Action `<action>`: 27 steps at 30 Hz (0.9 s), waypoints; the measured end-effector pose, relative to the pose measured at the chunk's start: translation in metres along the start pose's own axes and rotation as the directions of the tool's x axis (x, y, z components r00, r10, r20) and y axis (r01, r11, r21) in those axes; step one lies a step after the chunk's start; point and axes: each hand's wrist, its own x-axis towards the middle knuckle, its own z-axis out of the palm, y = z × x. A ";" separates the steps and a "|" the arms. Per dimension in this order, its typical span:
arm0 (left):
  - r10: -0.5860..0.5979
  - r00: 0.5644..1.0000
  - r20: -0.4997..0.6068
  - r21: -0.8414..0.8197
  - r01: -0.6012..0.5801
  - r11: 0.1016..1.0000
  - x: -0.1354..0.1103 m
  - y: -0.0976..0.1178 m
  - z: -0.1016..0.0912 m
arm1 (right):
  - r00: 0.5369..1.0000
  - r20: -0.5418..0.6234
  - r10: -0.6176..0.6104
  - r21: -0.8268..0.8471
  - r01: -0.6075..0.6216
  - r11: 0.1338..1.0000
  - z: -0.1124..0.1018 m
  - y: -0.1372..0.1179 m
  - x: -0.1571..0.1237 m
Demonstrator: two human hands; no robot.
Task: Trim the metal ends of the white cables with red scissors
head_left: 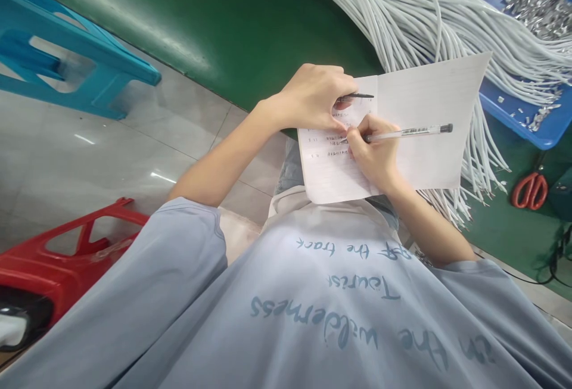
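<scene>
An open white notebook [415, 121] rests on my lap at the edge of the green table [214, 19]. My right hand [373, 151] is closed around a clear pen [409, 132], its tip on the left page beside lines of writing. My left hand [315, 97] is curled on the notebook's top left corner, pinning the page, with a dark pen cap or second pen [357, 96] sticking out from its fingers.
A thick bundle of white cables [415, 13] lies across the table behind the notebook. A blue tray [527, 121] with small metal parts sits at the right, red scissors [530, 190] below it. A teal stool [67, 61] and a red stool [67, 258] stand on the tiled floor at left.
</scene>
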 end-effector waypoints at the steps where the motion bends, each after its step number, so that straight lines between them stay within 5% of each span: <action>1: -0.004 1.000 -0.002 0.005 0.004 1.000 0.000 0.000 0.000 | 1.000 0.001 -0.006 0.002 0.006 1.000 0.000 0.000 0.000; 27: -0.003 1.000 0.010 0.012 0.003 1.000 -0.001 0.000 -0.001 | 0.999 -0.032 0.004 -0.020 -0.004 1.000 0.000 0.000 -0.002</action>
